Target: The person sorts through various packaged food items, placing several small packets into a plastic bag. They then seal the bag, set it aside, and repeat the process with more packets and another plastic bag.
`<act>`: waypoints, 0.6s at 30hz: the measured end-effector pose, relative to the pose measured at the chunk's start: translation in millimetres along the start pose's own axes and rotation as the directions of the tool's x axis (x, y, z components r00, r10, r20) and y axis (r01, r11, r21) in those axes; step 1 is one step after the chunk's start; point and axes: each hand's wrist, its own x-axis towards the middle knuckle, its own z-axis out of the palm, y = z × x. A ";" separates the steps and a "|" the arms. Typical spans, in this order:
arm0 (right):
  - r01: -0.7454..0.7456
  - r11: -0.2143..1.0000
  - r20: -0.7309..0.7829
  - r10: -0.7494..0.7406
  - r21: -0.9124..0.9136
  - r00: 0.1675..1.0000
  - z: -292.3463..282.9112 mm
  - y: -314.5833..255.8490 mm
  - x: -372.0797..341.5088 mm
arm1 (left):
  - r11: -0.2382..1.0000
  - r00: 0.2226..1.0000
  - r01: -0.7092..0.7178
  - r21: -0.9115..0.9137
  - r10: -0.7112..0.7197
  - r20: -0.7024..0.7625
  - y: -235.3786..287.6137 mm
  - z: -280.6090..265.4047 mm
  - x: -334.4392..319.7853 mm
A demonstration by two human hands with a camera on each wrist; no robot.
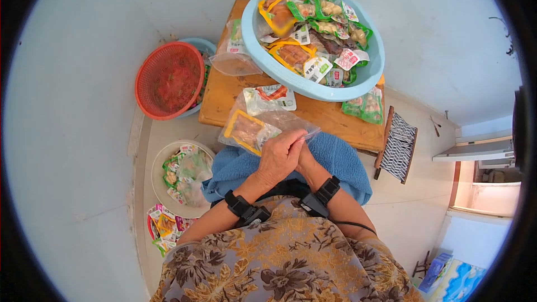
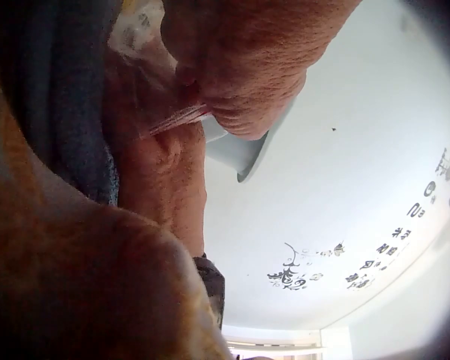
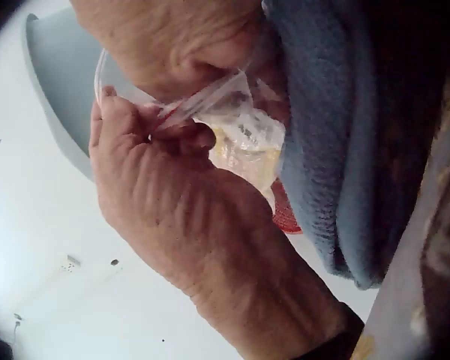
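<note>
Before a pale wall (image 1: 84,106), left hand (image 1: 278,155) and right hand (image 1: 306,158) pinch a clear bag (image 1: 282,118), grip closed.

Packets (image 1: 293,56) in a basin (image 1: 313,93) on the table (image 1: 221,98), basket (image 1: 146,86) and bowl (image 1: 156,182) to the left, stool (image 1: 398,142) right.

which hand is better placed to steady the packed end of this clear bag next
Probably the left hand: it grips the clear bag right beside the yellow-edged pack, while the right hand sits farther from that pack.
</note>
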 end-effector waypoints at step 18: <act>0.302 0.606 -0.120 -0.556 -0.736 0.823 37.8 -230.2 -37.7 | 0.998 0.998 0.051 -0.045 -0.053 -0.046 -3.6 0.4 -3.5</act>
